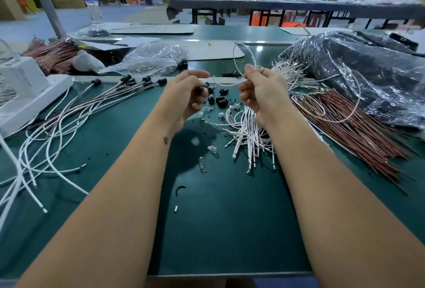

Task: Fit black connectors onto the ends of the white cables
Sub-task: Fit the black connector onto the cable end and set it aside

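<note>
Around both hands (184,94): loose connectors (222,100), cable bundles (250,136), plastic bags (151,58).

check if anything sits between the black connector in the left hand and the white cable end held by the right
Nothing visible does: the small black plastic connector in the left hand faces the thin white cable from the right hand across open air.

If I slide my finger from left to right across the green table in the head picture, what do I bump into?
White box → finished cables with black connectors → left hand → loose black connectors → right hand → brown wire bundle.
</note>
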### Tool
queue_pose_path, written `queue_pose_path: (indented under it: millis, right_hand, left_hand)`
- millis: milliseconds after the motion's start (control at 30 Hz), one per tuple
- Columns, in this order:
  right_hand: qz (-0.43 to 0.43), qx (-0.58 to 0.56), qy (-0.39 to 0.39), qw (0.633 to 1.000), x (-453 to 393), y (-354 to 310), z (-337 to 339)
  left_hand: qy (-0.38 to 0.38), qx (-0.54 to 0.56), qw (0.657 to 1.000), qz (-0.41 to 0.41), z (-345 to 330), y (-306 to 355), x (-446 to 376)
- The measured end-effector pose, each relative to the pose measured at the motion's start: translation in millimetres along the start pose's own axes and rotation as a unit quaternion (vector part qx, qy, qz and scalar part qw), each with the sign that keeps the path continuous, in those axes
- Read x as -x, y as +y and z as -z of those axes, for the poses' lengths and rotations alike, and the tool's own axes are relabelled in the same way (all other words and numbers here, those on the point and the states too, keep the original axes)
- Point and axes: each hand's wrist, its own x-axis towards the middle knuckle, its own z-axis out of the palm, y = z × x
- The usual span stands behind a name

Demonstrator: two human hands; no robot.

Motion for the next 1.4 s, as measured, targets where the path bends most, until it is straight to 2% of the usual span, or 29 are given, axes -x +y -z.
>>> queue_pose_path:
  millis: [100,200,367,433,500,567,633,833,1033,1100,1233,1400]
  right_hand:
    - [0.011,0.002,0.009,1.0,0,2,0]
    - [0.025,0.029,0.015,0.999,1,2,-1]
    - [0.07,0.114,0.013,0.991,3,4,-5]
    - [0.058,0.08,-0.025,0.995,5,3,-7]
    - [0.029,0.035,-0.095,0.994,6,1,-8]
    - [0.0,0.033,-0.167,0.985,7,1,-10]
    - [-0.016,0.051,-0.202,0.978,9,4,-14]
    - [0.028,0.044,-0.115,0.992,6,12,-17]
    - [0.063,0.078,-0.058,0.993,4,16,-16]
    - [0.072,0.08,-0.053,0.993,5,15,-17]
    - [0.085,0.062,-0.054,0.993,9,11,-21]
    - [0.102,0.019,-0.07,0.992,13,8,-27]
  left_hand:
    - [-0.03,-0.028,0.999,0.031,-4,-1,-2]
    - [-0.03,-0.066,0.997,0.036,-9,-2,-2]
    - [-0.012,-0.13,0.991,-0.038,-11,-4,2]
    - [0.003,-0.143,0.988,-0.056,-12,-5,3]
    - [0.018,-0.134,0.989,-0.064,-14,-7,2]
    - [0.024,-0.111,0.991,-0.067,-17,-8,1]
    - [0.026,-0.084,0.994,-0.062,-20,-10,0]
    - [0.032,0.001,0.999,-0.041,-20,-11,-3]
    - [0.066,-0.115,0.99,-0.056,-19,-13,-4]
    - [0.067,-0.115,0.989,-0.057,-18,-13,-4]
    - [0.036,-0.002,0.999,-0.021,-18,-10,-6]
    - [0.024,0.131,0.991,0.015,-18,-6,-7]
